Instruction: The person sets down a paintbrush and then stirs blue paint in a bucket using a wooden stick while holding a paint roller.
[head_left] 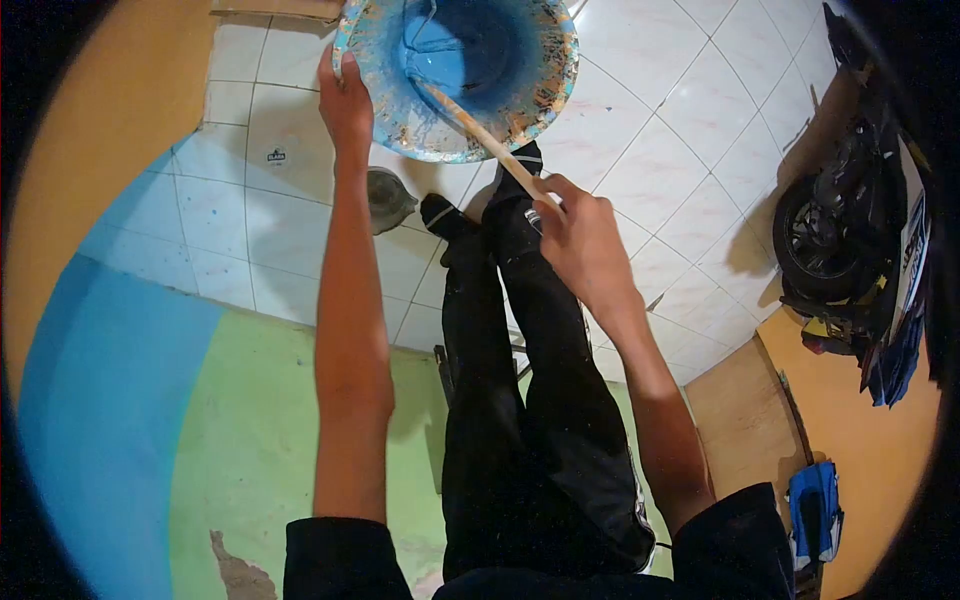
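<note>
A paint-spattered bucket [390, 120] with blue paint [470, 55] in it is at the top of the head view. My left hand [346, 100] grips its left rim, fingers on the outside and thumb at the edge. My right hand [580, 232] is closed around a wooden stick [475, 130], with a ring on one finger. The stick slants over the near rim, and its far end reaches down into the blue paint. A thin wire-like line also shows inside the bucket; I cannot make out what it is.
A small grey bowl-like pot [388, 200] sits on the tiled floor [680, 110] below the bucket. My legs in black trousers [490, 380] are in the middle. At right stands a motorcycle [830, 230]; a blue-and-white bag-like item [815, 510] is lower right. The wall [260, 420] is painted green and blue.
</note>
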